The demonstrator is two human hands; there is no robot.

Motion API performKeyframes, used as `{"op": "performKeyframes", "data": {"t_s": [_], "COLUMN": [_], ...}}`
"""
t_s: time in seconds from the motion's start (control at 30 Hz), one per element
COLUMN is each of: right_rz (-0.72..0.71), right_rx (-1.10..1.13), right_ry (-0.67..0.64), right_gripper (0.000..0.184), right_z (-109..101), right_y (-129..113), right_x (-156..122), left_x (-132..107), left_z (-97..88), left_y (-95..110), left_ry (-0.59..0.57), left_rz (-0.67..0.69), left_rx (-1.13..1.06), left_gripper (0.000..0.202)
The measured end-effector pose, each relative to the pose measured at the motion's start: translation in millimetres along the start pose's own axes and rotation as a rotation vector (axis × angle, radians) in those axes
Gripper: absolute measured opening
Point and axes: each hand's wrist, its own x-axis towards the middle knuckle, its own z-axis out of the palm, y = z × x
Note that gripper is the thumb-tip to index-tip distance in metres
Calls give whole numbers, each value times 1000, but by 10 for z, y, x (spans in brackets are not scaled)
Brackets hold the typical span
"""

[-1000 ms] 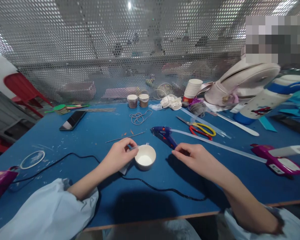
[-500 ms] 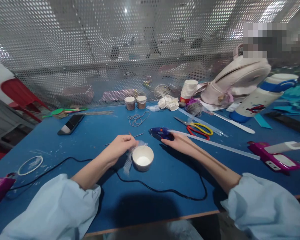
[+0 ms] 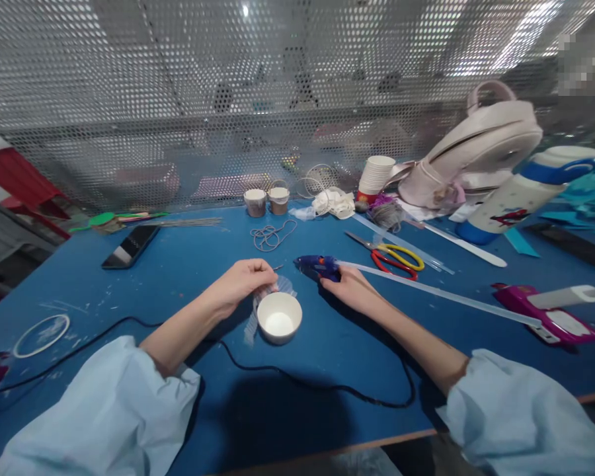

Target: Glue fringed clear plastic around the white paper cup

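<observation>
Before a perforated grey metal panel (image 3: 178, 86), from the head camera, we see a blue tabletop (image 3: 213, 248). Red-and-yellow-handled scissors (image 3: 381, 252) lie beyond our right hand (image 3: 350, 287); a black power cord (image 3: 337, 389) crosses in front of the small white round cup (image 3: 280, 317), which stands upright between our hands. Our left hand (image 3: 240, 284) has thumb and fingertips pinched together on a sheer, pale striped ribbon (image 3: 250, 328) trailing beside the cup. Our right fingers, partly hidden, wrap the handle of a dark blue glue gun (image 3: 317, 266) with a long translucent stick (image 3: 436, 293). A second ago they only touched its handle's lower end; more ribbon shows now.
</observation>
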Motion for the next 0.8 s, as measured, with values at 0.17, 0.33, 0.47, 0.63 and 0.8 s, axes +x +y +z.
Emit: {"op": "performKeyframes", "data": {"t_s": [0.17,0.33,0.47,0.63,0.8], "right_rz": [0,-11,-14,-24,-27], "right_rx": [59,88,94,74,38], "right_ry": [34,36,42,65,87], "right_gripper": [25,24,24,23,17], "right_z": [68,100,106,115,29], "right_y": [55,104,109,101,31], "right_x": [3,6,5,4,-73], "left_x": [-49,-106,-117,-110,-114], "left_z": [-11,-29,-40,-49,-34], "left_y": [56,158,153,98,45], "left_ry": [-38,-131,-168,-190,-137], "left_rz": [293,458,467,540,593], "left_rx": [330,605,661,763,836], "left_gripper": [10,26,18,20,23]}}
